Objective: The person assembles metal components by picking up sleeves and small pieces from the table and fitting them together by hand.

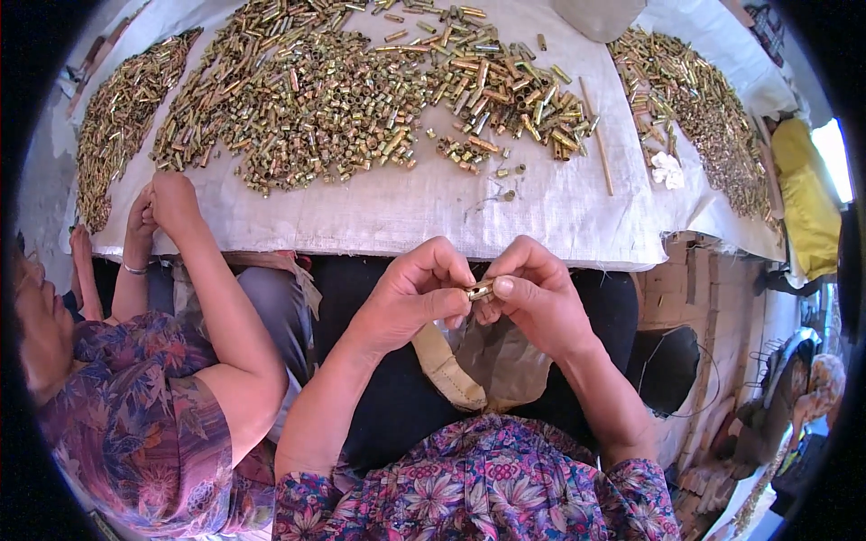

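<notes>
Pinching gold tube (480,289) — left fingers (444,304), right fingers (521,293).

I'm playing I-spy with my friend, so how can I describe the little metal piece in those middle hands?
Find the big white sheet piled with metal pieces, then look just below its front edge. There, the camera wearer's left hand and right hand hold a short, shiny, gold-coloured piece. Unlike the heaped ones, it's off the sheet, pinched by the fingers of both hands.
</notes>
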The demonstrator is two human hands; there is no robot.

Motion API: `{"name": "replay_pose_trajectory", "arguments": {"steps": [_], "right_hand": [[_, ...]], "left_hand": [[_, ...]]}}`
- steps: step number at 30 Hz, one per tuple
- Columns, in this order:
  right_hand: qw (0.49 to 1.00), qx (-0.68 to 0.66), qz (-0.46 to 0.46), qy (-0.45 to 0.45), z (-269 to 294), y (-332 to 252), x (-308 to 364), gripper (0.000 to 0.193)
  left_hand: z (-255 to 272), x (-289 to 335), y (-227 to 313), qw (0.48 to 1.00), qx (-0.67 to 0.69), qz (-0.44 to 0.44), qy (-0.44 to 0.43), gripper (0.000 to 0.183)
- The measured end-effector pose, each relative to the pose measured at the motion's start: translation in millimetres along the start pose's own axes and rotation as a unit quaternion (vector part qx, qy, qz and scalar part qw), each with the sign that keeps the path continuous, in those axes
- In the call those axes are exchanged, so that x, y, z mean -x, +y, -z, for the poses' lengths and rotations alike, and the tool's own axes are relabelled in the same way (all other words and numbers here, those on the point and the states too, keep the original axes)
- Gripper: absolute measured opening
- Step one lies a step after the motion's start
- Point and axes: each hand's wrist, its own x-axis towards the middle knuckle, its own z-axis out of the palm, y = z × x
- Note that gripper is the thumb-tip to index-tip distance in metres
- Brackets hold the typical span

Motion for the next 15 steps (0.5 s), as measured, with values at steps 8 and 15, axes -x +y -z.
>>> {"name": "replay_pose_trajectory", "arguments": {"steps": [8, 15], "right_hand": [[0.993, -0.111, -0.024, 0.007, -6.8, 1.3, 8.5, 0.010], [0.999, -0.021, -0.040, 0.018, -2.7, -9.2, 3.3, 0.008]], "left_hand": [[-7.5, -6.9, -4.2, 0.999, 0.019, -0.030, -0.028, 0.020], [-3.3, -8.0, 15.8, 0.988, -0.156, -0.014, 0.007, 0.018]]}}
